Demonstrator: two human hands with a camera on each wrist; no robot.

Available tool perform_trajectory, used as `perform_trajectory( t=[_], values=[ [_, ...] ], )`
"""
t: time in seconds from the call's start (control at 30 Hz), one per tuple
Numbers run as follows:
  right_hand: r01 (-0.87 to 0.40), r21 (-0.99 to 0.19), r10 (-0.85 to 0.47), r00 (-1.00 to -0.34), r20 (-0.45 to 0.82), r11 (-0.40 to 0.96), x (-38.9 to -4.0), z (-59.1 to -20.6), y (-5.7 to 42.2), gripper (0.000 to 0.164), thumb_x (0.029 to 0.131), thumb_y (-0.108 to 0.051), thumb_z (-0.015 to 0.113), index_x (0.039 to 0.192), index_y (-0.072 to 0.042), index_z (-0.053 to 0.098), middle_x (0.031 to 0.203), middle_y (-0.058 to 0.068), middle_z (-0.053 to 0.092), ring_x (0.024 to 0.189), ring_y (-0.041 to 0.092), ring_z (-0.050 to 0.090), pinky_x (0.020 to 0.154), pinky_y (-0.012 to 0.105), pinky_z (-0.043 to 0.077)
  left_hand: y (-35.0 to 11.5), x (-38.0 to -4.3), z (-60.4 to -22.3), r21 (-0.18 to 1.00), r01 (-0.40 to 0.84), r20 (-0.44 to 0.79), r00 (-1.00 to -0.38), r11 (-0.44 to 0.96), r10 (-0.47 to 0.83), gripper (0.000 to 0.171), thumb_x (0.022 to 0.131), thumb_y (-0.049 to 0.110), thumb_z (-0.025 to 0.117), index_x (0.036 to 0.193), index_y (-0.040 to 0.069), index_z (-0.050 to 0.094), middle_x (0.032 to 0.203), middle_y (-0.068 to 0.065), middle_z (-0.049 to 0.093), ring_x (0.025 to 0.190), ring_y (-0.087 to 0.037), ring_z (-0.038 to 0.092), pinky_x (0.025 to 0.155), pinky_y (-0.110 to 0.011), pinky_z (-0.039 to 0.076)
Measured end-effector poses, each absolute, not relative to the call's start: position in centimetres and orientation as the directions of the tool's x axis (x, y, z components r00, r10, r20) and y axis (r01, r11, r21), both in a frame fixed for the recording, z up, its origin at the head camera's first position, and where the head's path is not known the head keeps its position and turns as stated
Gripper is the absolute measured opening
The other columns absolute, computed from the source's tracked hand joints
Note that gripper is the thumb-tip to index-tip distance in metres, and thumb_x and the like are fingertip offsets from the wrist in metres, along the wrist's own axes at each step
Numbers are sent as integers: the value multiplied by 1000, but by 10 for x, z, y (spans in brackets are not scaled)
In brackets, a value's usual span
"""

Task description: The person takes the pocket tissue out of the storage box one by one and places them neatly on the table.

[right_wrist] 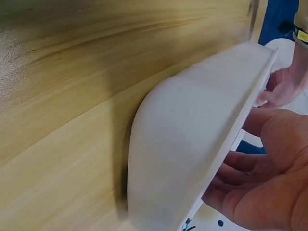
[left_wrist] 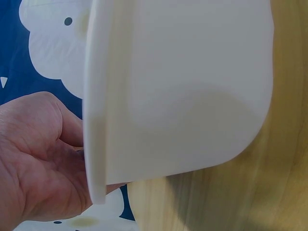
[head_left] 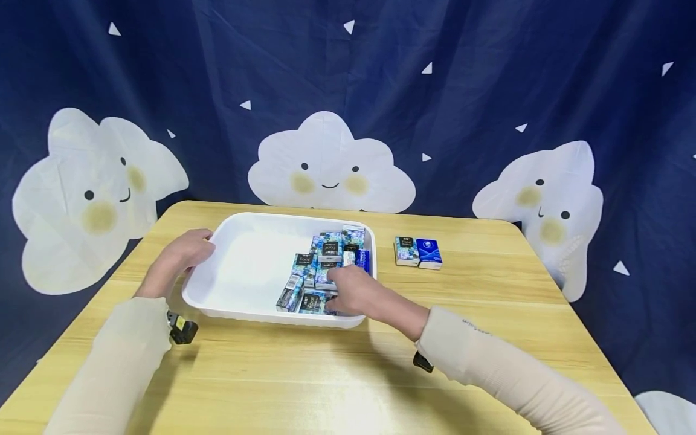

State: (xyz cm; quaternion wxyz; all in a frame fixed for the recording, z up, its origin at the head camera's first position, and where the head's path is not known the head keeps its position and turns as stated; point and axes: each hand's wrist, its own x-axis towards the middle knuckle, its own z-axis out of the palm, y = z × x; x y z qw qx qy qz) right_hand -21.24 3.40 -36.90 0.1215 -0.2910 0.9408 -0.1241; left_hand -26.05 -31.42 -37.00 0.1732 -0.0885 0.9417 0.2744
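Observation:
A white plastic basin (head_left: 244, 266) sits on the table, holding several blue floral tissue packs (head_left: 330, 246) heaped in its right half. One deep blue tissue pack (head_left: 362, 260) lies at its right wall. My left hand (head_left: 187, 251) holds the basin's left end; in the left wrist view part of that hand (left_wrist: 41, 154) is hidden behind the wall. Over the front right rim, my right hand (head_left: 356, 293) reaches in among the packs, thumb and fingers apart. In the right wrist view, the rim hides the fingertips of this hand (right_wrist: 274, 168), so a grip cannot be confirmed.
Right of the basin, a floral tissue pack (head_left: 406, 251) and a dark blue tissue pack (head_left: 429, 254) lie side by side on the wooden table (head_left: 304, 368). A navy curtain (head_left: 462, 109) with white clouds hangs behind the table's far edge.

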Motion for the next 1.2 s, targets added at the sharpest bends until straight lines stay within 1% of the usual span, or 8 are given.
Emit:
perform_trajectory(
  t=[0.23, 0.37, 0.53, 0.7, 0.8, 0.97, 1.1, 1.2],
  values=[
    [-537, -272, -593, -779, -202, 799, -211, -372, 29, 51, 76, -31, 80, 115, -3, 63, 109, 8, 67, 96, 21, 64, 82, 30, 52, -315, -261, -371, 498, -253, -366, -928, 829, -63, 53, 91, 10, 32, 140, -10, 27, 130, -33, 38, 104, -40, 50, 70, -35, 48],
    [-538, -251, -589, -776, -226, 805, -213, -376, 27, 38, 78, -21, 78, 110, -4, 66, 101, 5, 68, 89, 19, 63, 76, 29, 52, -315, -260, -372, 504, -256, -369, -927, 825, -62, 54, 91, 9, 32, 141, -10, 27, 131, -33, 37, 106, -40, 49, 72, -37, 48],
    [-524, -245, -574, -783, -238, 816, -214, -376, 26, 34, 77, -8, 73, 110, -5, 67, 98, 5, 68, 83, 17, 62, 74, 29, 52, -314, -260, -371, 497, -258, -365, -929, 829, -70, 51, 92, 11, 33, 139, -9, 30, 130, -32, 40, 106, -40, 48, 75, -40, 48],
    [-504, -257, -562, -784, -265, 824, -215, -374, 26, 8, 77, -8, 72, 82, -7, 65, 69, 0, 58, 60, 13, 49, 56, 26, 45, -314, -260, -371, 496, -265, -369, -926, 826, -76, 50, 93, 11, 33, 139, -9, 30, 130, -32, 40, 106, -40, 48, 76, -41, 48],
    [-480, -257, -541, -790, -289, 839, -215, -374, 27, 23, 78, -12, 74, 65, -11, 54, 57, -2, 44, 51, 12, 39, 48, 24, 39, -314, -261, -371, 495, -270, -373, -925, 826, -78, 51, 93, 11, 33, 140, -9, 28, 131, -32, 39, 107, -41, 47, 77, -42, 48],
    [-440, -249, -502, -803, -320, 863, -215, -373, 29, 38, 79, -14, 74, 56, -15, 43, 51, -5, 33, 44, 9, 32, 43, 22, 36, -314, -263, -371, 492, -269, -376, -923, 828, -77, 55, 93, 11, 32, 142, -10, 24, 134, -33, 36, 109, -41, 46, 77, -42, 48],
    [-437, -237, -494, -806, -325, 868, -216, -373, 30, 41, 79, -16, 75, 55, -16, 41, 50, -5, 31, 44, 9, 30, 43, 22, 34, -314, -263, -372, 491, -277, -382, -921, 826, -82, 53, 93, 11, 32, 142, -9, 25, 132, -33, 37, 108, -41, 47, 76, -41, 48],
    [-438, -253, -502, -804, -318, 863, -215, -373, 29, 32, 78, -10, 73, 59, -13, 48, 52, -4, 36, 45, 10, 33, 43, 23, 35, -313, -263, -372, 489, -281, -384, -919, 826, -86, 53, 93, 11, 32, 142, -10, 25, 132, -33, 37, 108, -41, 47, 76, -40, 48]
  ],
)
